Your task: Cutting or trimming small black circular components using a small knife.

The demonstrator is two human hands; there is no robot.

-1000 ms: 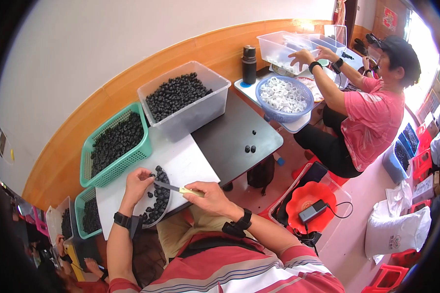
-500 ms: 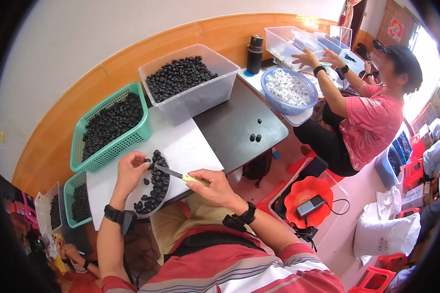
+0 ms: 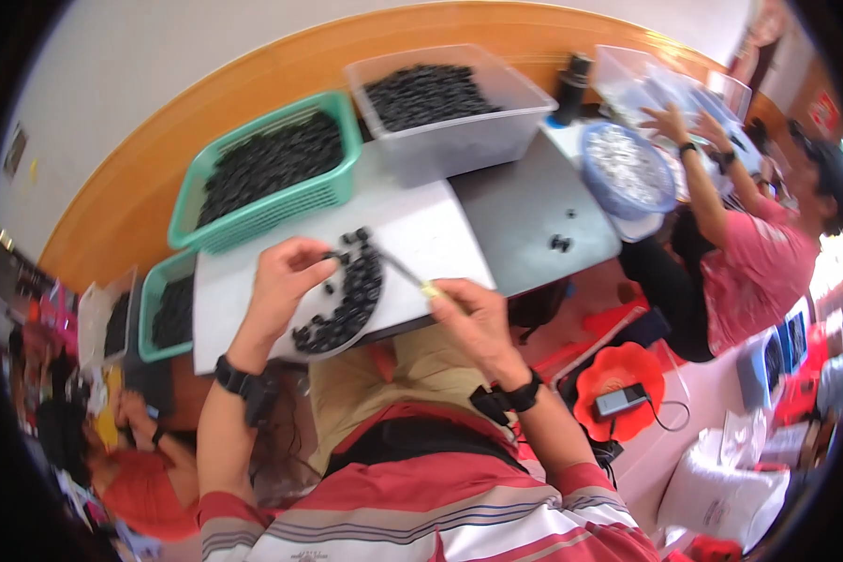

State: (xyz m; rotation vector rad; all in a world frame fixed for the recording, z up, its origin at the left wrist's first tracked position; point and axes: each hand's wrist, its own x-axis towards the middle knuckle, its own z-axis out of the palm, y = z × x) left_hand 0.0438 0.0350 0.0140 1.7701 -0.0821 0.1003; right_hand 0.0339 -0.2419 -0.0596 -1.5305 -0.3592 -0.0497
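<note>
Left fingers (image 3: 315,273) pinch a small black part (image 3: 332,255); right fingers (image 3: 470,293) grip a yellow-handled knife (image 3: 428,288); a green plastic basket (image 3: 290,209) stands at twelve o'clock from the left fingers.

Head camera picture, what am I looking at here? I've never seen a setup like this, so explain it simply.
There is no machine here: these are a person's bare hands, seen from a wide camera on the person's head, looking down, so straight edges bend. The right hand holds a knife angled over a heap of black pieces. At the fingertips of the left hand shows another such piece; blur hides how firmly it is held. On the table are a white board, a green basket and a clear bin, both full of similar pieces. A co-worker sits to the right.
</note>
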